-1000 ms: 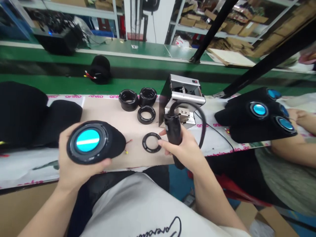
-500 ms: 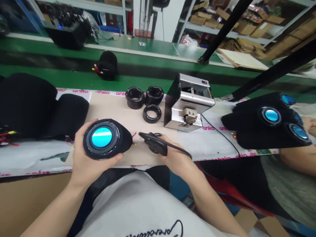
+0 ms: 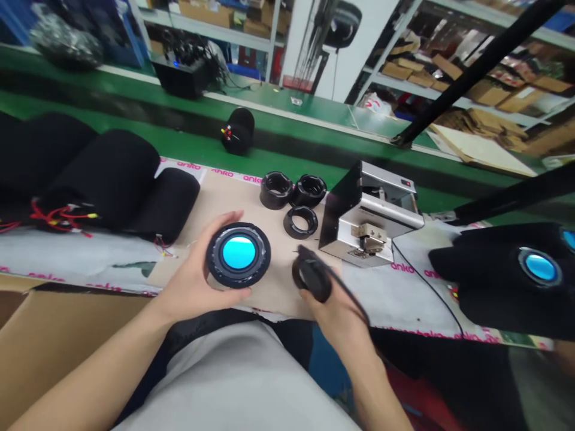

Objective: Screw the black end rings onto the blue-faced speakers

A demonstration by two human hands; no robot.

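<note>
Your left hand (image 3: pixel 193 269) grasps a round lens unit (image 3: pixel 238 254) at about 11 o'clock, just in front of your body and above the tan work mat (image 3: pixel 224 203). Its blue lens face (image 3: pixel 238 252) is turned up toward you inside a dark ribbed rim. Your fingers curl up behind it and your thumb lies along its lower edge. That hold works well: keep your fingertips on the rim and off the blue face. The unit's back is hidden, so you cannot judge its wiring from this view.

Your right hand (image 3: pixel 327 302) is clenched around the black grip of an electric screwdriver (image 3: pixel 312 275) at about 12:30, with its black cord (image 3: pixel 348 297) running back past your wrist. Keep the cord slack and clear of the lens unit. The screwdriver's tip is out of sight. A dark curved edge (image 3: pixel 294 274) shows beneath the tool, but you cannot tell what it belongs to.

At 12 o'clock, two black collars (image 3: pixel 276 190) and a thinner black ring (image 3: pixel 300 221) sit on the mat. A stainless screw feeder (image 3: pixel 371 218) stands at 1 o'clock. Black padded housings (image 3: pixel 166 203) with red leads (image 3: pixel 60 215) lie at 10 o'clock, and a black housing with a blue lens (image 3: pixel 516 269) lies at 3 o'clock.
</note>
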